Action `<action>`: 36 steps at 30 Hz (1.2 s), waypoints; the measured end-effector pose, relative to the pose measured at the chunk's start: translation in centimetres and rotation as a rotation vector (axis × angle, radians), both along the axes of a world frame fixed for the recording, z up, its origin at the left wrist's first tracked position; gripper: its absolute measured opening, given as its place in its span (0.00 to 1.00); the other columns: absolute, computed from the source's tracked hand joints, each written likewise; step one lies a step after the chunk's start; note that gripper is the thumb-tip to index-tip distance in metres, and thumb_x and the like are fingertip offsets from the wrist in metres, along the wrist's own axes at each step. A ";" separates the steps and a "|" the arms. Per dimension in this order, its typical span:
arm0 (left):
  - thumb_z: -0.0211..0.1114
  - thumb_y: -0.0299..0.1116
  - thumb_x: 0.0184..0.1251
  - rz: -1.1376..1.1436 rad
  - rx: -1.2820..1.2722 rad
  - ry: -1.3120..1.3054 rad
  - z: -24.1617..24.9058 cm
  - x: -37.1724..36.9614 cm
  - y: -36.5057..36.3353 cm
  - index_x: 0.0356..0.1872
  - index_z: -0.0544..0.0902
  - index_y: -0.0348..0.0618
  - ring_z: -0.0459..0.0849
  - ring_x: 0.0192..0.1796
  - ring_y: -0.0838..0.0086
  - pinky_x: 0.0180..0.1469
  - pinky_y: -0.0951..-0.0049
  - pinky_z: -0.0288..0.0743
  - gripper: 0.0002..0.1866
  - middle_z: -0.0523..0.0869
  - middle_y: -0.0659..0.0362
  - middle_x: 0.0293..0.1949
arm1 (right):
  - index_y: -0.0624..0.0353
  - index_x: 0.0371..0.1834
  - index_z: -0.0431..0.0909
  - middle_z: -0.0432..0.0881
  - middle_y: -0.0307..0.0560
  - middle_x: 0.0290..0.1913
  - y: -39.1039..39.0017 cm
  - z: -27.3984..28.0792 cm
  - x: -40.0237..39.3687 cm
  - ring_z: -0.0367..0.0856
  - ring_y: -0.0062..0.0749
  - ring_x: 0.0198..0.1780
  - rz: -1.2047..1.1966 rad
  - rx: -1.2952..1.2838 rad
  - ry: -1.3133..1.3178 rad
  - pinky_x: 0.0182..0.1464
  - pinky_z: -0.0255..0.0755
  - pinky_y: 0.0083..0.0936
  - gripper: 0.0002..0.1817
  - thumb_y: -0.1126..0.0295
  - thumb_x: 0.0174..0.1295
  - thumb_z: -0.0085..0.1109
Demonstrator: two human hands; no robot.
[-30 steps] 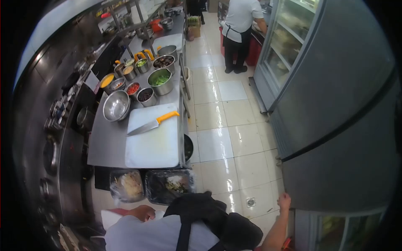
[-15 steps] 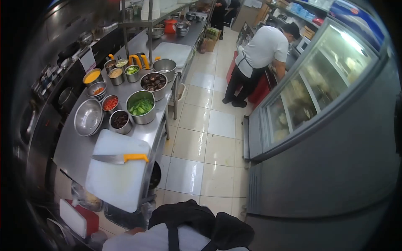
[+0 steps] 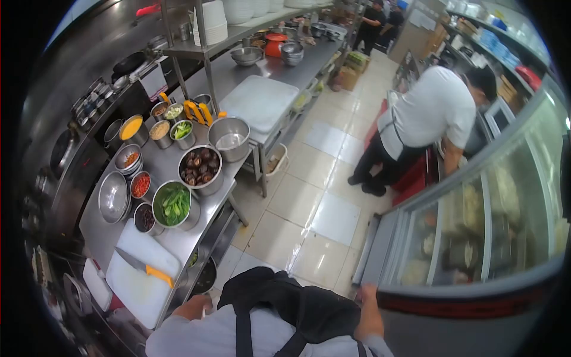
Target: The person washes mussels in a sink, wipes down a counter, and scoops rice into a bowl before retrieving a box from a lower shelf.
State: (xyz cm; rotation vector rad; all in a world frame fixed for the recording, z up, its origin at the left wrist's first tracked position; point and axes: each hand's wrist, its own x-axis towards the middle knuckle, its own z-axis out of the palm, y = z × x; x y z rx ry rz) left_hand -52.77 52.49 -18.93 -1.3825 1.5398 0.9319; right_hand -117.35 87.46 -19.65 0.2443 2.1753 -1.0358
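Note:
My left hand is low in the view, beside my apron and near the corner of a white cutting board. Part of it is hidden, and its fingers do not show clearly. On the board lies a knife with a yellow handle. At the right of my body, my right hand is near the lower edge of a glass-door fridge; its fingers are too small and blurred to read. Beyond the board stand metal pots of green vegetable pieces and dark mushrooms.
A steel table on the left also holds a metal colander, chopped red peppers and an orange-yellow liquid. A person in a white shirt bends over the right-hand counter. Tiled floor runs between.
The view has shifted forward along the aisle, bringing the fridge and co-worker closer. My right hand has come into view, and more of my left hand shows. The knife stays on the board.

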 end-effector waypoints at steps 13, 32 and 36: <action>0.61 0.23 0.58 0.013 -0.690 0.452 9.7 -47.2 -32.3 0.54 0.65 0.39 0.83 0.49 0.40 0.51 0.45 0.77 0.22 0.78 0.38 0.51 | 0.59 0.62 0.76 0.86 0.48 0.42 -51.3 16.0 -23.1 0.85 0.29 0.37 1.060 -0.255 0.156 0.41 0.79 0.28 0.22 0.61 0.68 0.56; 0.51 0.19 0.54 0.414 -0.370 1.235 17.0 -101.3 -73.9 0.66 0.65 0.33 0.77 0.61 0.59 0.62 0.61 0.74 0.32 0.76 0.47 0.59 | 0.61 0.54 0.81 0.86 0.59 0.47 -91.3 14.0 -66.6 0.84 0.53 0.49 1.122 -0.145 0.333 0.54 0.77 0.39 0.24 0.55 0.60 0.59; 0.51 0.18 0.54 0.759 -0.127 1.271 18.5 -110.7 -80.9 0.68 0.63 0.36 0.79 0.59 0.59 0.60 0.61 0.77 0.34 0.75 0.47 0.60 | 0.62 0.54 0.80 0.85 0.61 0.47 -98.8 16.0 -75.8 0.84 0.53 0.49 0.892 -0.252 0.288 0.53 0.77 0.39 0.24 0.57 0.61 0.59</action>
